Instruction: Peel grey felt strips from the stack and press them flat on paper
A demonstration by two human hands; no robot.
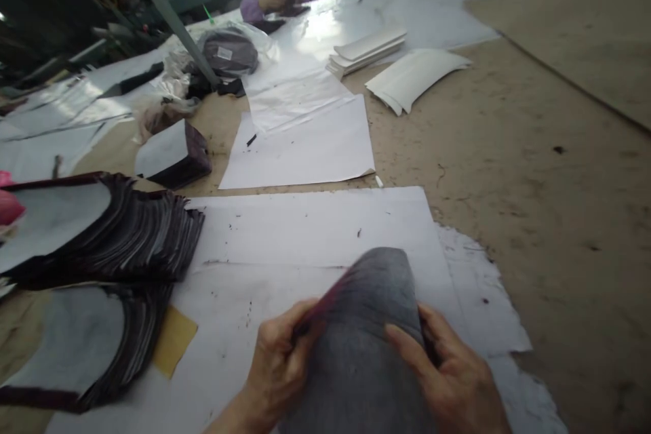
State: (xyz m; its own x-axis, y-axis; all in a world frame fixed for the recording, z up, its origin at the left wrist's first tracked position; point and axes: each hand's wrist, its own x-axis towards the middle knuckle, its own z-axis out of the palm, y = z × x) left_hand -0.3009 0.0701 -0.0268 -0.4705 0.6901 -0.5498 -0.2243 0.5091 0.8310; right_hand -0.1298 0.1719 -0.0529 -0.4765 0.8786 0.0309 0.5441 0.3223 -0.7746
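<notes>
A bent grey piece (363,352) is held over the white paper (310,230) at the near side of the bench (549,217). Its left edge is gripped by the left hand (279,356), and its right edge is pinched by the right hand (452,373). On the left, a far stack (122,230) and a near stack (91,346) of dark-edged pieces are placed. A yellow scrap (175,342) is seen just beside the near stack.

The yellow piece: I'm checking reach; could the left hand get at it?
Probably yes: only white paper shows between the left hand and the yellow piece, though that hand grips the gray piece.
</notes>
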